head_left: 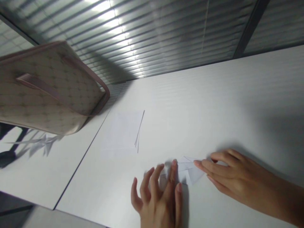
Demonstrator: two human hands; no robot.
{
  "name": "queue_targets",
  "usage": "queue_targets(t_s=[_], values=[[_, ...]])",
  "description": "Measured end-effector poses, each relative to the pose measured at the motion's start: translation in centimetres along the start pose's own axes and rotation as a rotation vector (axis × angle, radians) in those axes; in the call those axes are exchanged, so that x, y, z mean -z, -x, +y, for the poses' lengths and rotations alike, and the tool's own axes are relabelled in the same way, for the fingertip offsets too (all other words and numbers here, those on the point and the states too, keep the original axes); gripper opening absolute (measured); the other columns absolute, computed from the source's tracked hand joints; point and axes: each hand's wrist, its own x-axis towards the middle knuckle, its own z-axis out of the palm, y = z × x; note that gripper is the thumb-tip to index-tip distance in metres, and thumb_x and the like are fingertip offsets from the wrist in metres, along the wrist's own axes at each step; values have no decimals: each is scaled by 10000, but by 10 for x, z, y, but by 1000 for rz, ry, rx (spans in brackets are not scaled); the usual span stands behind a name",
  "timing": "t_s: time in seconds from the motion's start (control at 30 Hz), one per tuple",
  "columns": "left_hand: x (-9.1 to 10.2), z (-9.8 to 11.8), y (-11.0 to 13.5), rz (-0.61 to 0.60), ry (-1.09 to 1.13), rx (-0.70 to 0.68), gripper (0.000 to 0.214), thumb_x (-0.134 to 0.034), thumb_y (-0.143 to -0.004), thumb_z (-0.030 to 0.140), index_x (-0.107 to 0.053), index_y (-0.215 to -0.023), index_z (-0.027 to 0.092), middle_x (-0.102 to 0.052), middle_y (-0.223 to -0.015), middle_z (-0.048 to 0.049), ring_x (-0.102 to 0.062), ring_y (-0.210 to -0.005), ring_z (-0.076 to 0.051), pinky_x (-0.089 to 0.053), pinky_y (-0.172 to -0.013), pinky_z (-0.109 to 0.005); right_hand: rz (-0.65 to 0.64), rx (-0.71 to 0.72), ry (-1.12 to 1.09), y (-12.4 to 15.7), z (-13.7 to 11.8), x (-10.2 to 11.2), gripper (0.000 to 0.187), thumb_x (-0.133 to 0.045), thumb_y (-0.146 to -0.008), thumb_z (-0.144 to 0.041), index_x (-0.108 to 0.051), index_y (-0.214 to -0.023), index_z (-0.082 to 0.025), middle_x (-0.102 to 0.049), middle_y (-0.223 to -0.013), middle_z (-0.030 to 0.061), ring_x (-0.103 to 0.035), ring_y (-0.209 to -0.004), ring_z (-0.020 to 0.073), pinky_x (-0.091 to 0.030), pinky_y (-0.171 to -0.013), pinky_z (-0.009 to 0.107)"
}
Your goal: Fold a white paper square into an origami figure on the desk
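left hand [158,205]: open, spread wide, arched | right hand [237,177]: open, gently curled, forearm bare, extended sideways

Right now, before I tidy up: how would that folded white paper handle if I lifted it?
The folded white paper looks thin, so it is probably very light and floppy at its points, perhaps stiffer along its creases. Lying flat on the smooth table, it would likely slide easily if pushed.

White desk [213,95], two panels meeting at a dark seam [80,161]. Beige patterned bag [47,90] with pink trim stands tilted at the left end, by the seam. Pale paper sheet [121,134] lies flat mid-desk, thin dark strips [138,134] at its right edge. Folded white paper piece [190,169] sits nearby, apart from the sheet.
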Motion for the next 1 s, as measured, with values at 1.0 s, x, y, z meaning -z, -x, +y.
queue_targets(t_s=[1.0], values=[[-7,-9,-84,67,564,-689,197,-553,-925,161,-646,-1082,87,-701,-1017,-93,-625,-862,-213,-584,-722,-333,-17,-304,-438,-1,25,7,40,-680,-841,-210,-705,-872,-204,-649,-832,6,-575,-818,139,-437,-765,268]])
